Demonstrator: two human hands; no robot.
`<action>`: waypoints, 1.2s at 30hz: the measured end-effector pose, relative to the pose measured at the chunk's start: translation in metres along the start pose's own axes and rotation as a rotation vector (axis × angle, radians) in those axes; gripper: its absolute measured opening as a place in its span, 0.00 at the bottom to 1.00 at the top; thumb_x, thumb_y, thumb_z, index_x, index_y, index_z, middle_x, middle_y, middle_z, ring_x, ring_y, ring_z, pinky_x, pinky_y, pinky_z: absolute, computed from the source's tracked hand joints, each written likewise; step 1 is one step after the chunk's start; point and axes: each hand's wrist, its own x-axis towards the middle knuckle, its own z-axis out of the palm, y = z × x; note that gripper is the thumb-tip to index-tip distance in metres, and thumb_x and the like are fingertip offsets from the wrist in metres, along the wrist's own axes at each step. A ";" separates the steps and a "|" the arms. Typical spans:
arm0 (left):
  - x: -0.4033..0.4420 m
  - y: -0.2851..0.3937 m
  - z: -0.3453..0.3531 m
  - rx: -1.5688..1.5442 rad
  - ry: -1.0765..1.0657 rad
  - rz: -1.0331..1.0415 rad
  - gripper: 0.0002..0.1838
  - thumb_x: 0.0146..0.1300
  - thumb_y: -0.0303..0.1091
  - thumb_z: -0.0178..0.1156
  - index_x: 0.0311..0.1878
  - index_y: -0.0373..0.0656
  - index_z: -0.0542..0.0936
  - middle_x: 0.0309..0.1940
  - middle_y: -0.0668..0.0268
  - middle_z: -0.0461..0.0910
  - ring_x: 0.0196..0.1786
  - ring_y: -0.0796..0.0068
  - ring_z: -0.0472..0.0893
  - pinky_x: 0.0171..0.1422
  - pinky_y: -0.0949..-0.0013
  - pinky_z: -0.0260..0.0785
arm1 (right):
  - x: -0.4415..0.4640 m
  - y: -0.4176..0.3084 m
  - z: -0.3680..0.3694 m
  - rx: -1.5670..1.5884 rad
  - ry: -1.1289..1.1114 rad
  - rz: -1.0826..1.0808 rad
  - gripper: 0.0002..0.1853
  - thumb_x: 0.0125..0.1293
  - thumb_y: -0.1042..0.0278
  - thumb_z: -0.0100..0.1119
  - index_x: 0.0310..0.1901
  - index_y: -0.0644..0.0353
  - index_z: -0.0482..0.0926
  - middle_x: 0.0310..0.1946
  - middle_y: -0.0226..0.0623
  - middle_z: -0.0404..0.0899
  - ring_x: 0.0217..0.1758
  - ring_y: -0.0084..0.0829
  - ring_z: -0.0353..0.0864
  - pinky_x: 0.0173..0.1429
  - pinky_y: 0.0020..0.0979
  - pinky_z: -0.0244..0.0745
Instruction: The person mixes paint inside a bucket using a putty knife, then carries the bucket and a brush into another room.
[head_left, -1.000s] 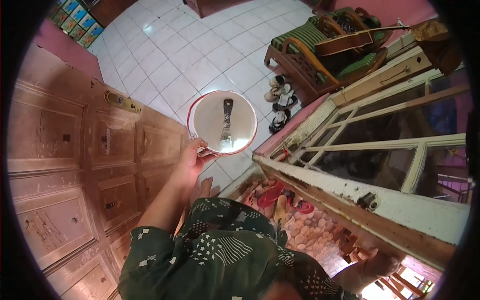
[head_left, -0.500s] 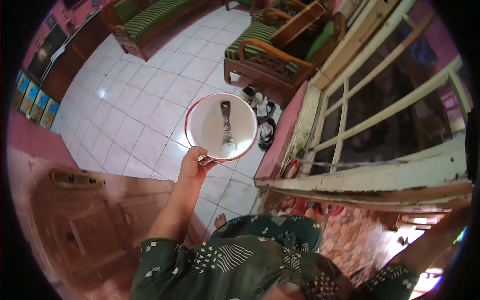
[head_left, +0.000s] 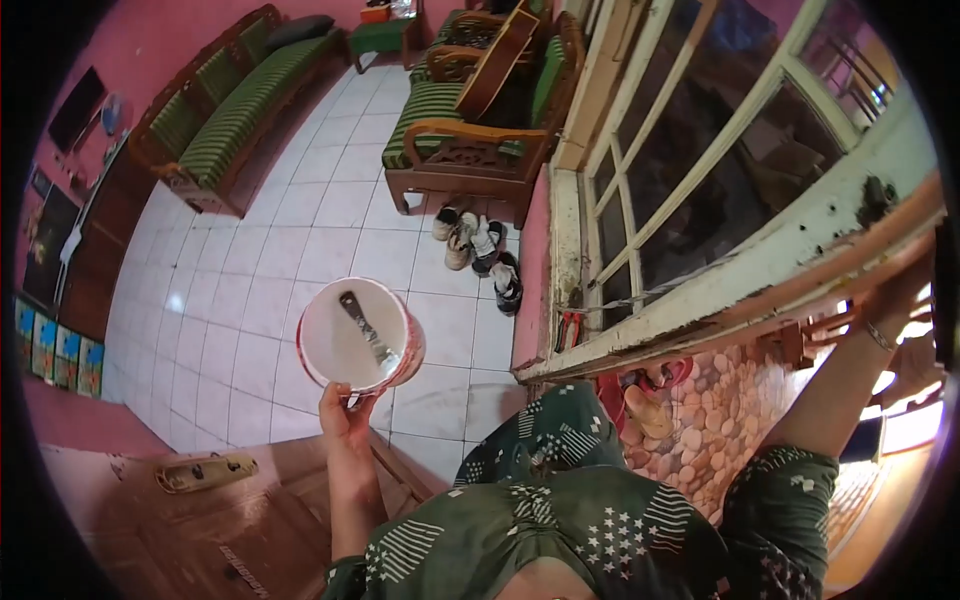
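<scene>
My left hand is closed on the near rim of a white bucket with red marking outside. Inside the bucket leans a putty knife with a dark handle and a metal blade, its blade toward the near right side. Whitish residue coats the bucket's inside. My right arm reaches out to the far right, past the weathered window frame. The right hand is in shadow at the view's edge beside that frame, and its fingers cannot be made out.
Red-handled pliers rest at the window sill's corner. Several shoes lie by a green-striped armchair holding a guitar. A striped sofa stands at the back left. A wooden door is at lower left.
My left hand has moved the bucket to the left and nearer my body. The putty knife has tilted within it. The view has swung, showing more of the right arm and room.
</scene>
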 end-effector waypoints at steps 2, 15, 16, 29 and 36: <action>0.001 0.013 0.001 -0.044 0.030 0.032 0.11 0.47 0.28 0.52 0.34 0.33 0.71 0.44 0.52 0.68 0.45 0.49 0.73 0.45 0.47 0.76 | 0.001 -0.001 -0.003 -0.017 0.001 -0.002 0.18 0.57 0.61 0.60 0.43 0.66 0.72 0.28 0.37 0.71 0.30 0.29 0.69 0.34 0.29 0.65; 0.045 0.072 0.000 -0.180 0.235 0.140 0.21 0.44 0.26 0.52 0.45 0.29 0.68 0.43 0.49 0.67 0.46 0.52 0.72 0.46 0.43 0.75 | -0.067 -0.034 0.031 -0.009 0.052 0.018 0.17 0.58 0.61 0.58 0.42 0.66 0.72 0.24 0.37 0.71 0.26 0.29 0.68 0.29 0.28 0.64; 0.056 0.073 0.003 -0.189 0.239 0.142 0.21 0.44 0.25 0.52 0.45 0.29 0.68 0.43 0.50 0.67 0.45 0.53 0.72 0.47 0.43 0.75 | -0.078 -0.037 0.031 -0.010 0.065 0.021 0.17 0.59 0.61 0.58 0.41 0.66 0.72 0.24 0.37 0.71 0.26 0.29 0.68 0.29 0.27 0.64; 0.207 0.092 0.068 -0.212 0.315 0.098 0.11 0.45 0.26 0.52 0.34 0.35 0.68 0.42 0.52 0.64 0.48 0.57 0.69 0.49 0.38 0.71 | -0.149 -0.104 0.042 -0.063 0.221 0.065 0.16 0.60 0.60 0.57 0.40 0.67 0.73 0.20 0.38 0.71 0.22 0.29 0.67 0.25 0.26 0.63; 0.293 0.127 0.087 -0.162 0.217 0.030 0.08 0.43 0.25 0.53 0.29 0.38 0.67 0.36 0.55 0.66 0.47 0.58 0.68 0.51 0.36 0.68 | -0.171 -0.161 0.027 -0.159 0.320 0.085 0.15 0.61 0.60 0.56 0.39 0.67 0.73 0.18 0.38 0.71 0.19 0.28 0.67 0.23 0.26 0.62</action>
